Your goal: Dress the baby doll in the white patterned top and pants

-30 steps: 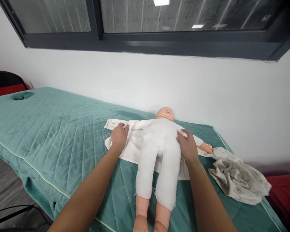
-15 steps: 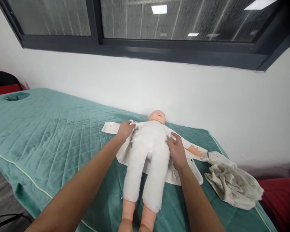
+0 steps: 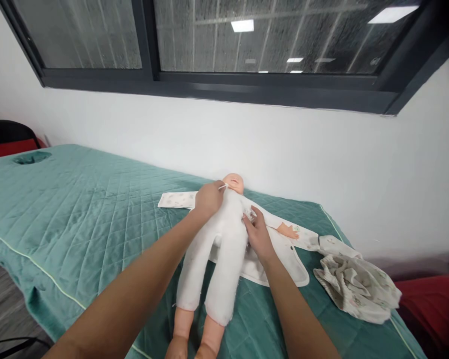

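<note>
A baby doll (image 3: pixel 224 234) with a white cloth body lies on its back on a spread baby shirt (image 3: pixel 292 264). My left hand (image 3: pixel 209 197) is closed at the doll's neck, pinching a thin white edge of the shirt beside the chin. At the doll's side, my right hand (image 3: pixel 259 233) has thumb and fingers closed on crumpled white cloth, which looks like the shirt's edge. One printed sleeve stretches out past my left hand. The doll's hand (image 3: pixel 287 230) lies on cloth to the right. Its other arm is hidden.
A green quilted cover (image 3: pixel 108 199) spreads over the bed, with a hole (image 3: pixel 32 157) at the far left. Crumpled printed baby clothing (image 3: pixel 359 284) lies at the right edge. Behind stands a white wall (image 3: pixel 303 154) under a dark window frame (image 3: pixel 269 89). Something red (image 3: pixel 426 304) sits at lower right.
My left hand has moved right and up, from the doll's shoulder to its neck, bringing the shirt's edge along. My right hand stays at the doll's side. The view has shifted slightly.
</note>
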The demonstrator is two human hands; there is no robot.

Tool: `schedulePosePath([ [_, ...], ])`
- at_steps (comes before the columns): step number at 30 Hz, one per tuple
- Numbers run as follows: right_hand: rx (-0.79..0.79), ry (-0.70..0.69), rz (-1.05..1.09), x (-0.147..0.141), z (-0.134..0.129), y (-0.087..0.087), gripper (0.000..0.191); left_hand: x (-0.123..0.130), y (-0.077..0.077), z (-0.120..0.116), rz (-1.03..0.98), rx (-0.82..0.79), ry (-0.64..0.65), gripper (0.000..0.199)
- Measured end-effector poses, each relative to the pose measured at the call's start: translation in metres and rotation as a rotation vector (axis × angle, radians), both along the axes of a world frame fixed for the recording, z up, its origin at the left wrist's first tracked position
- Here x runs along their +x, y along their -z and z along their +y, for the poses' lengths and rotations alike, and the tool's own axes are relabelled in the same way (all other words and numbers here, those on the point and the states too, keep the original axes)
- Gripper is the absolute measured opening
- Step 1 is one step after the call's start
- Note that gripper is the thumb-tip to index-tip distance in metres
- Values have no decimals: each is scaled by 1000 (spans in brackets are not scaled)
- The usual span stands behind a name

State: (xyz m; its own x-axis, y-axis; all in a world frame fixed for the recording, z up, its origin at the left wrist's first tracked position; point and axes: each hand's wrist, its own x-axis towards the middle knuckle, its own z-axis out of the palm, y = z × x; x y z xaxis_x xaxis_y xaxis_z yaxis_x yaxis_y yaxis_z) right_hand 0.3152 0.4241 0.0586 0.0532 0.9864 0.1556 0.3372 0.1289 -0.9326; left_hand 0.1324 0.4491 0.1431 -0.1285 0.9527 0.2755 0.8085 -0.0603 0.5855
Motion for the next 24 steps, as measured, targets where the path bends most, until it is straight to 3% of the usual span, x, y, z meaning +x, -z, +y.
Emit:
schedulePosePath([
  [7,-26,-43,-77,-3,-1,-2,75,24,-3,-26,357,-50,52,31],
  [15,9,-60,-41,4,8,10,74,48,-6,-84,463,-14,116,25],
  [20,23,-40,-50,5,7,10,70,38,13,-128,453,135,130,31],
  [24,17,-30,-61,5,10,15,70,17,34,-152,421,226,53,38],
])
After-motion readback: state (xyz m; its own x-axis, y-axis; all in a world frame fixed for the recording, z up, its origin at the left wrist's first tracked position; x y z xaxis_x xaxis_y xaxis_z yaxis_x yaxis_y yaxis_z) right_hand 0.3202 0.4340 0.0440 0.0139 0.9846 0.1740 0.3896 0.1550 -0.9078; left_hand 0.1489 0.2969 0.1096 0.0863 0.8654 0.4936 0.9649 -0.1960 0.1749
